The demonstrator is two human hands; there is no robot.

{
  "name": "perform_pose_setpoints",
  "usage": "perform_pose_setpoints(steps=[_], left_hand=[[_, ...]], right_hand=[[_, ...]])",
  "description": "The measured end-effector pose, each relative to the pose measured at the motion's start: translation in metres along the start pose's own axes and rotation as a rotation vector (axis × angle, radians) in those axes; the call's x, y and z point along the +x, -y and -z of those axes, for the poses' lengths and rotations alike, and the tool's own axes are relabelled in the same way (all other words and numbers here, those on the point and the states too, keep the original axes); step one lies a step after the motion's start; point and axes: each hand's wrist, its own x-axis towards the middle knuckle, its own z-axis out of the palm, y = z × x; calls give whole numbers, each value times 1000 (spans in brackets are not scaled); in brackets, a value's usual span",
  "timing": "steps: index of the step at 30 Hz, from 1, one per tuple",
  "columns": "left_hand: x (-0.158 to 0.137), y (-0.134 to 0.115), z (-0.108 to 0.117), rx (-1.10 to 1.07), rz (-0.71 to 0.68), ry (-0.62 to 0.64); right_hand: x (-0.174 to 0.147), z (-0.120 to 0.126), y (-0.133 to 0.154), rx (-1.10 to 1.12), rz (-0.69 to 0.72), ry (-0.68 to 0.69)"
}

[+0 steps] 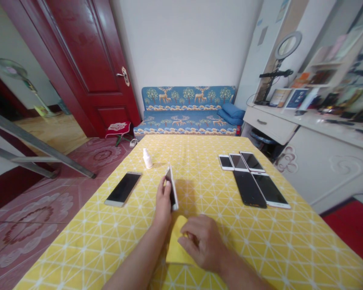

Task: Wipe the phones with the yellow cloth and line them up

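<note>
My left hand [163, 199] grips a white-edged smartphone [171, 189], tilted up on its side above the table, its dark screen turned partly to the left. Close by on the right, my right hand [204, 241] is closed on a plain yellow cloth [177, 249], which hangs out to the left of the fingers. Beyond the hands stands a small white spray bottle [147, 158]. A gold-edged smartphone [123, 189] lies face up left of my left hand.
Several phones lie grouped at right, among them a black phone [248, 188] and a white phone [271, 190]. A yellow patterned cloth covers the table [109, 245]. Behind it is a blue sofa [187, 119]; a white cabinet [326, 165] stands right, a metal ladder-like frame [39, 145] left.
</note>
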Motion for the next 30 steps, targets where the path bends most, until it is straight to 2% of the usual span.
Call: perform_pose_setpoints(steps=[3,6,9,14,17,19,24,30], left_hand=[[5,8,2,260,-232,-38],[3,19,1,429,-206,83],[-2,28,1,431,-99,224],[-7,25,1,529,-9,388],[-10,18,-1,620,-35,538],[-11,14,-3,690,-86,594],[-10,16,-3,750,-104,574],[-7,19,-1,770,-95,533]], right_hand=[[1,-2,-7,5,-96,-209],[3,-6,-20,-87,-198,-315],[2,-11,-32,-210,-286,-231],[2,-12,-43,-354,-373,13],[5,-6,-45,-398,-436,137],[7,0,-48,-429,-469,166],[5,21,-71,-509,-532,134],[2,40,-95,-482,-526,133]])
